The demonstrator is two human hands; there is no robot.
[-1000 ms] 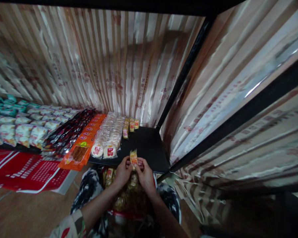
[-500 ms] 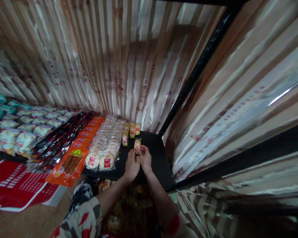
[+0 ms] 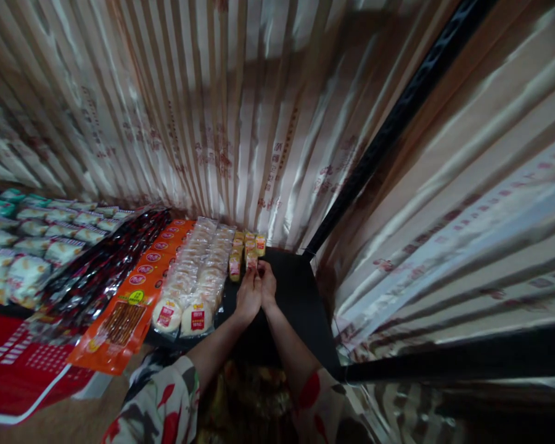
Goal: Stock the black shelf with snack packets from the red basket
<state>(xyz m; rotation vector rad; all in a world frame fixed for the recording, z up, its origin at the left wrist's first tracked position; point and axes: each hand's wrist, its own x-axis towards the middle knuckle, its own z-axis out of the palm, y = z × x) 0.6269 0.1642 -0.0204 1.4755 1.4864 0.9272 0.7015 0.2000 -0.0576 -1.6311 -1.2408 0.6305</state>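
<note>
Over the black shelf point(image 3: 296, 296), my left hand point(image 3: 248, 297) and my right hand point(image 3: 267, 285) are side by side, fingers closed at the near end of a small yellow snack packet point(image 3: 251, 263). That packet sits up against the middle row of like packets. To its left stands another yellow packet point(image 3: 234, 267), and behind it on the right is a third packet point(image 3: 259, 245). My fingertips partly hide the held packet's lower edge.
Left of the yellow packets lie two rows of round rice crackers point(image 3: 197, 317), then orange snack bags point(image 3: 124, 320), dark shiny packs point(image 3: 97, 265) and white bags point(image 3: 28, 277). A black post point(image 3: 351, 191) rises at the right corner. Striped plastic sheeting point(image 3: 240, 123) hangs behind.
Both hands have moved forward with the yellow packet, bringing it from the open shelf up to the middle row. The view has shifted slightly.
</note>
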